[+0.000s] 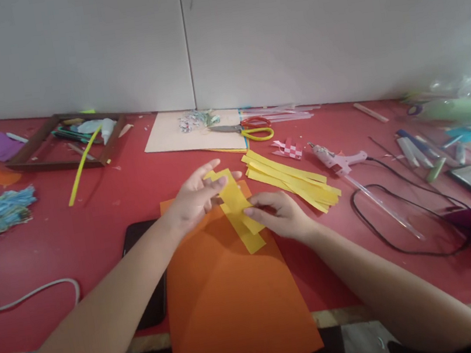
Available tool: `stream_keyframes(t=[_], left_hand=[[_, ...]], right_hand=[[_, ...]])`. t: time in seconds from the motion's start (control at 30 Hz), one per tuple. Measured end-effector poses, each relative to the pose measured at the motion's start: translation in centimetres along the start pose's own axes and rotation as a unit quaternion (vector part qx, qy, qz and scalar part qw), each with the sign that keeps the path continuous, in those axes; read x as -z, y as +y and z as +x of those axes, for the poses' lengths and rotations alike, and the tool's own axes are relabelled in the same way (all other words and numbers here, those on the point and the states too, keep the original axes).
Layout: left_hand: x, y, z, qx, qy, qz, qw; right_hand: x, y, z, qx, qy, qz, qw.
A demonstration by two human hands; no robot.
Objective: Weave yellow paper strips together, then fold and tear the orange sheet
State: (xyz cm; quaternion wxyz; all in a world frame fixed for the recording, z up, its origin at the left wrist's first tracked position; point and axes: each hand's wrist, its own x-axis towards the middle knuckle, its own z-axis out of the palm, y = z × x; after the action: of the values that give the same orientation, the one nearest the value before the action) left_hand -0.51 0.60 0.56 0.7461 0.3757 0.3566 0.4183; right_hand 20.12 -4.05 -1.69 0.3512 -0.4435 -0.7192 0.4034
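Two yellow paper strips point(236, 203), partly overlapping, are held above an orange sheet point(231, 295). My left hand point(197, 195) pinches their upper end between thumb and fingers, its other fingers stretched out behind. With thumb and forefinger my right hand point(277, 213) grips the strips lower down, at their right edge. The orange sheet lies on the red table and hangs over its front edge. Just beyond my right hand is a fanned pile of yellow paper strips point(291, 180).
Scissors point(250, 129) lie on cream paper point(167, 136) at the back. A pink glue gun point(339, 158) with a looping black cord sits to the right. A brown frame point(31, 145) holding tools stands at the left. A dark phone point(138, 238) is partly under the orange sheet.
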Motion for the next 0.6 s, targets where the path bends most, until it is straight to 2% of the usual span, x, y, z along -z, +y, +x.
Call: stream_keyframes(t=[0.17,0.27,0.37,0.5,0.6], left_hand=[[0.7,0.6,0.8,-0.051,0.12,-0.038,0.991],[0.8,0.6,0.7,-0.136,0.165,0.002,0.977],[0.7,0.6,0.4,-0.208,0.202,0.049,0.956],[0.9,0.3,0.6,-0.217,0.225,0.085,0.946],[1.5,-0.1,0.9,-0.195,0.206,0.144,0.948]], right_hand=[[0.8,0.1,0.5,-0.029,0.07,-0.02,0.997],[1.3,0.4,0.7,-0.036,0.108,-0.054,0.992],[1.7,0.9,0.9,-0.058,0.182,-0.027,0.981],[2.2,1.8,1.2,-0.098,0.24,0.055,0.964],[2.8,2.4,1.3,-0.139,0.262,0.025,0.955]])
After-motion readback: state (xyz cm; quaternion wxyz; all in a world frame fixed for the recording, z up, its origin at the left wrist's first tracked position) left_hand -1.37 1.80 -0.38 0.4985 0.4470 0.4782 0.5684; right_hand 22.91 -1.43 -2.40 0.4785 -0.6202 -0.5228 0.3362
